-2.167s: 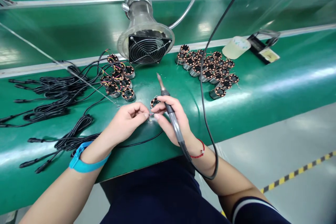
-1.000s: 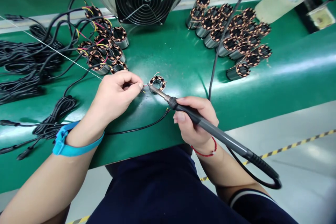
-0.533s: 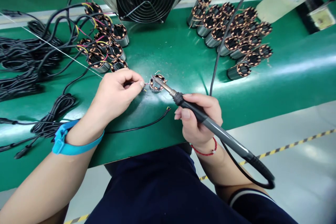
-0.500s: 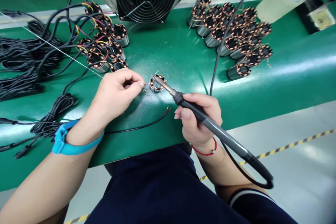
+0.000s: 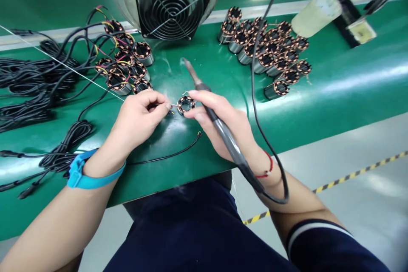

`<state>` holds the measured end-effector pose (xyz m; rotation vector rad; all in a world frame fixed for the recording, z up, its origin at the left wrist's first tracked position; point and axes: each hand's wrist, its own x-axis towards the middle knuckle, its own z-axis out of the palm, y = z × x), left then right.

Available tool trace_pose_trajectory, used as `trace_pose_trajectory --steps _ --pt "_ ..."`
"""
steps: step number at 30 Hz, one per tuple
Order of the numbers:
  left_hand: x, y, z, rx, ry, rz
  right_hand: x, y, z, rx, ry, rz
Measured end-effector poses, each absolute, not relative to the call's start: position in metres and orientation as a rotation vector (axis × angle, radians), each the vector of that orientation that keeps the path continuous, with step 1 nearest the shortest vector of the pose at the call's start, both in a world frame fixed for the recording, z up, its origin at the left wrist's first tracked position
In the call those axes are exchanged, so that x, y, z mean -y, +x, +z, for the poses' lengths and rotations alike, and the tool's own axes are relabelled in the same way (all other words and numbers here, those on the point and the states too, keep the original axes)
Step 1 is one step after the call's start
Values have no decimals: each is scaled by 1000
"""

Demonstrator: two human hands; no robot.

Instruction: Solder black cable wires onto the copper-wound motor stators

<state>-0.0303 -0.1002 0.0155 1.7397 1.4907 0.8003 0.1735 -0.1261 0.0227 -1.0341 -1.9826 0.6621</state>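
Left hand [image 5: 145, 112] with thumb and forefinger pressed together, clamped on thin coloured wire ends [image 5: 172, 112]. Aims them toward three o'clock, at the left edge of a copper-wound ring [image 5: 184, 109] set on the green tabletop [image 5: 229, 72]; contact too small to tell. Right hand [image 5: 234, 124] curled around a soldering iron [image 5: 225, 134], thumb and forefinger apart from each other and reaching toward ten o'clock, to the right edge of that same ring. Cannot tell whether touching or only just beside it. Between both hands, then, the ring: at three o'clock from the left fingertips, at nine to ten from the right hand, with the right fingertips seemingly nearer. Stands upright, hollow mouth facing up. Long axis of the iron slanted from five o'clock to eleven, tip at twelve o'clock from the ring and well apart, with faint smoke nearby. At five o'clock from the ring, the end of a loose black cable [image 5: 162, 159]. At ten o'clock, wound cylinders with cables attached [image 5: 143, 54]; at two o'clock, a cluster of similar cylinders [image 5: 276, 89] without cables.
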Motion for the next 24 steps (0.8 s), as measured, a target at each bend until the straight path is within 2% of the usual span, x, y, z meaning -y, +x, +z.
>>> trace_pose_trajectory --steps 5,12,24 --pt "100 -31 15 -1497 1732 805 95 171 28 2293 -995 580" --pt "102 -30 17 -1476 1676 840 89 156 -8 2148 -950 570" --pt "106 -30 19 -1354 1529 947 97 153 -5 2030 -827 502"
